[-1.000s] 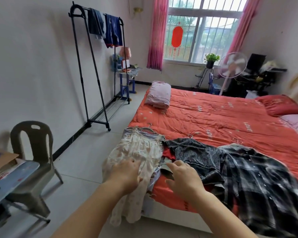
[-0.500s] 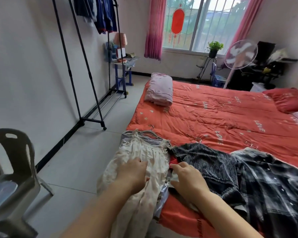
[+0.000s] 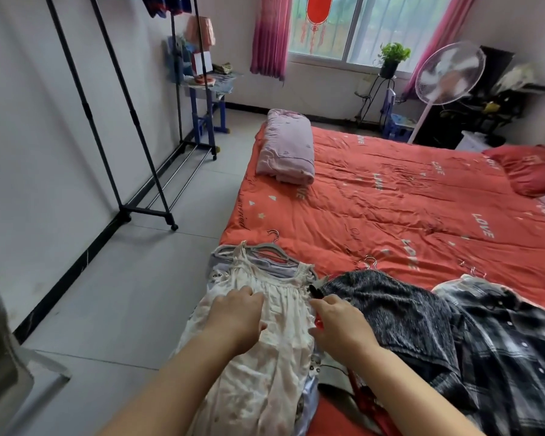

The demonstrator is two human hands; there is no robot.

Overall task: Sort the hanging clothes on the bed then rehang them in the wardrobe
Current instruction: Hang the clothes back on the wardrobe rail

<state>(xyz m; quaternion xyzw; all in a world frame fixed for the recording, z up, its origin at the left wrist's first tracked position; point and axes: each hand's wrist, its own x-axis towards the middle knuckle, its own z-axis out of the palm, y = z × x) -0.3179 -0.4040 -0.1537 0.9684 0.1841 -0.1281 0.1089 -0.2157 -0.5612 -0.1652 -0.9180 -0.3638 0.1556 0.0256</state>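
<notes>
Grey floor tiles leave a wide free strip between the wall and the bed. At the far left edge only a part of a grey plastic chair shows. Behind it the black clothes rack stands along the wall.

The cream dress lies on the near left corner of the bed, on its hanger, and its lower part falls over the bed's edge toward the floor. It is thin and crinkled, with a gathered neckline, and a lilac garment lies under it.

The left hand rests on the dress with the fingers curled into the cloth. The right hand is at the dress's right edge with bent fingers; whether it holds anything I cannot tell.

Just beside, to the right, lie a dark grey knit top and then a plaid shirt, which overlap.

Compared with half a second ago, both hands stay at nearly the same places on the dress, and the chair has slid further out of view.
</notes>
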